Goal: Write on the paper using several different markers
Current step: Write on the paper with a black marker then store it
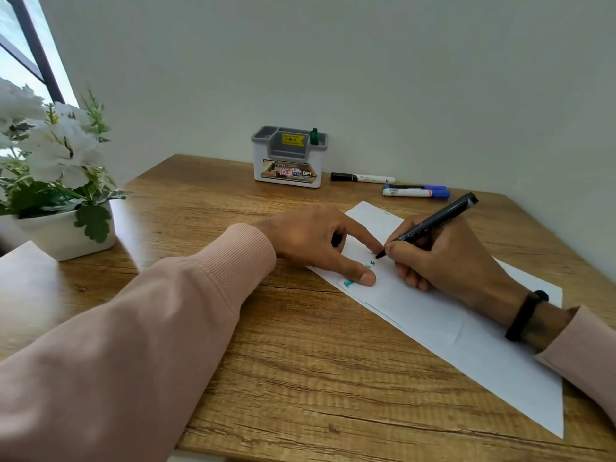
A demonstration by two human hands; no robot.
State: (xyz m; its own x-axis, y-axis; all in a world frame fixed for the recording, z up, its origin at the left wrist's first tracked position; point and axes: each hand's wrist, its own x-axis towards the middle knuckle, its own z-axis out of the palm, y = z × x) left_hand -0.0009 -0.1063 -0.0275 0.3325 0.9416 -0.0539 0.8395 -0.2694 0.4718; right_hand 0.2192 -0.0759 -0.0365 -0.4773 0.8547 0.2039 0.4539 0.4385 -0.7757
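Wooden desk (300,345) — right hand (446,261) grips black marker (430,225), tip on paper (466,335); left hand (316,245) fingers pressing flat.

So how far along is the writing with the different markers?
Done: green writing is already on the paper. In hand: the right hand holds a black marker, tip on the paper, while the left hand steadies it. Left: two blue-capped markers and another black-capped marker lie on the table.
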